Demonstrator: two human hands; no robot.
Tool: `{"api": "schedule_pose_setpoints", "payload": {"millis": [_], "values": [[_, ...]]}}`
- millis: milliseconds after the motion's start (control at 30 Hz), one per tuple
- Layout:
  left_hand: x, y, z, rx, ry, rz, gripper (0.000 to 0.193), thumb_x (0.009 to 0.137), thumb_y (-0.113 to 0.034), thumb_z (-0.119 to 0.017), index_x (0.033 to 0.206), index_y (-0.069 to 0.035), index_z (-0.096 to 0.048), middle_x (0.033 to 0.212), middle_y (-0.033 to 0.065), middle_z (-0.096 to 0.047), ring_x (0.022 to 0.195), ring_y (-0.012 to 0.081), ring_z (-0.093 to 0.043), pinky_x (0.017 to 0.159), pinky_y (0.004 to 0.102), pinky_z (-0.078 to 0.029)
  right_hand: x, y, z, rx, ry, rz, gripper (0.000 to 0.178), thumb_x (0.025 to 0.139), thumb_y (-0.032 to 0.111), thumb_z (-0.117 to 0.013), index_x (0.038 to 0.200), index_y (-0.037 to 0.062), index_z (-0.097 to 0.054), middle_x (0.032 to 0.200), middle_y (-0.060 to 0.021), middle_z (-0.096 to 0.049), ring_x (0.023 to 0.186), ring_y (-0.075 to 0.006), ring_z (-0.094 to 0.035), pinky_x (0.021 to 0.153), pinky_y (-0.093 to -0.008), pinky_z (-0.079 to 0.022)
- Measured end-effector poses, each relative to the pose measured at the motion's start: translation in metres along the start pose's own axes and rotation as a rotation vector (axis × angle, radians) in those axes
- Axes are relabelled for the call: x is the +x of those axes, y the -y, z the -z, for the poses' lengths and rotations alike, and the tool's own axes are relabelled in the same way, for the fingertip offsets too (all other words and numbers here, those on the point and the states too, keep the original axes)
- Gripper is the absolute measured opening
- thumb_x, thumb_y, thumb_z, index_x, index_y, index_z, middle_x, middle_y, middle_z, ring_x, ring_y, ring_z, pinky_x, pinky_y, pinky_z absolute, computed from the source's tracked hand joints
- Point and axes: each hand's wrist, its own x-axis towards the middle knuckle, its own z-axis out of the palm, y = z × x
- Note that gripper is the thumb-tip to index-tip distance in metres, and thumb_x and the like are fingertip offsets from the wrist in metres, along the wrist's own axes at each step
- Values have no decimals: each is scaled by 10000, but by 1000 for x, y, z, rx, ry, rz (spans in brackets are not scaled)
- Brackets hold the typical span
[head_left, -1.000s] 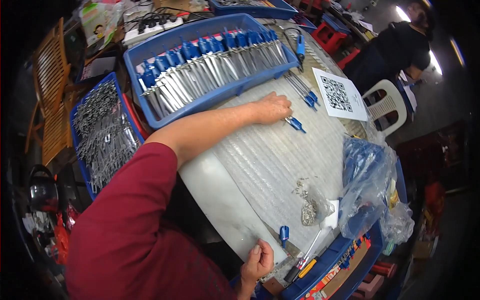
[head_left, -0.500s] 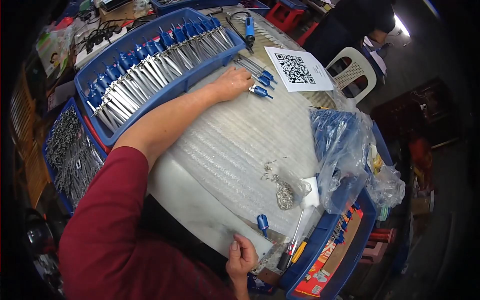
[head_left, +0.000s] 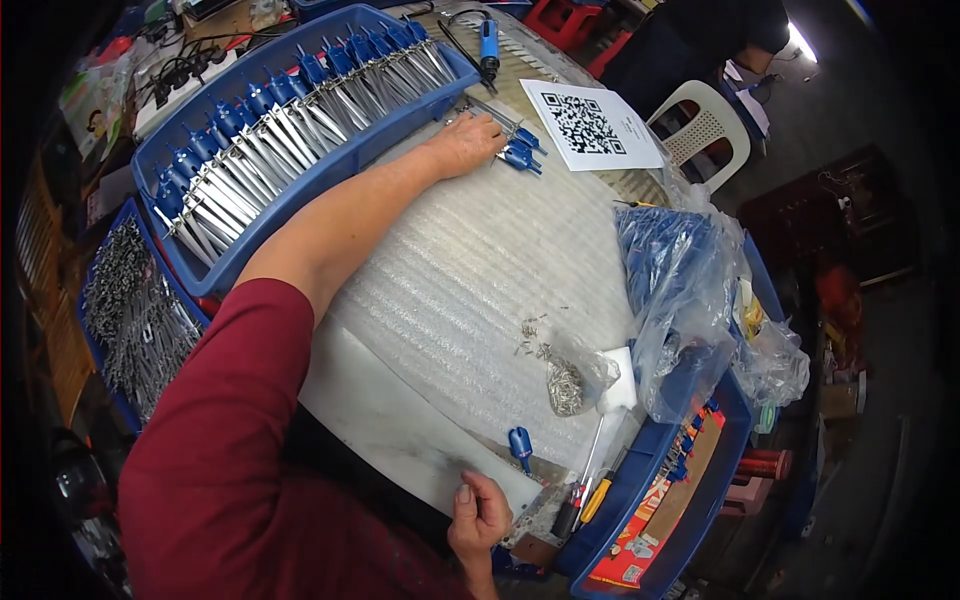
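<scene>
My left hand reaches to the far side of the work surface, its fingers curled over a small row of long metal rods with blue heads. The blue heads stick out to the right of its fingertips. Close to my body, my right hand rests at the edge of a smooth pale sheet. Its fingers are loosely curled with the thumb up, and nothing shows in them. A single blue forked head lies just beyond that hand.
A blue bin of similar rods stands left; another bin holds thin metal parts. Small pins lie in a clear bag. Screwdrivers, a right-hand blue bin, plastic bags and a printed sheet surround the foam.
The nearest blue-headed rod by my left hand has shifted up against the others. The whole view has moved slightly. My right hand stays in place.
</scene>
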Motion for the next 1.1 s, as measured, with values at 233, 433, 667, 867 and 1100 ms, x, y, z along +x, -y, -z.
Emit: {"api": "schedule_pose_setpoints", "payload": {"millis": [233, 433, 667, 867, 1100], "values": [[2, 2, 1, 40, -3, -29, 214, 732, -105, -455, 929, -72, -532, 858, 46, -506, 889, 194, -457, 770, 326, -355, -2, -4, 0, 0, 2, -26, 129, 749, 34, -563, 857, -34, -578, 761, -142, -594, 659, -213, -575, 604, -268, -449], [4, 4, -4, 29, 25, -13, 202, 732, -115, -459, 915, -77, -535, 847, 45, -508, 896, 188, -453, 774, 327, -349, -1, -8, -1, 11, -13, 28, 140, 770, 29, -541, 887, -42, -570, 743, -81, -570, 616, -129, -503, 559, -215, -398], [-10, -21, 6, 30, -161, 73, 207, 717, -101, -468, 918, -88, -520, 904, 56, -494, 899, 216, -451, 735, 373, -349, -3, -12, -3, 17, -34, 76, 154, 802, 32, -517, 929, -47, -552, 727, -14, -536, 581, -30, -420, 520, -150, -335], [-47, -81, 43, -169, -147, 120, 252, 699, -80, -482, 950, -94, -479, 955, 82, -477, 911, 241, -446, 673, 393, -361, -3, -2, -8, 213, -40, -140, 150, 800, 46, -519, 917, -38, -560, 770, -33, -558, 646, -73, -477, 592, -191, -405], [-124, -131, 161, -167, -259, -114, 217, 634, -104, -541, 839, -91, -473, 790, 41, -437, 797, 196, -447, 635, 326, -357, 2, -12, -5, 235, -107, -72, 147, 819, 89, -500, 923, -10, -532, 599, -6, -465, 429, -41, -373, 371, -172, -275]]}}
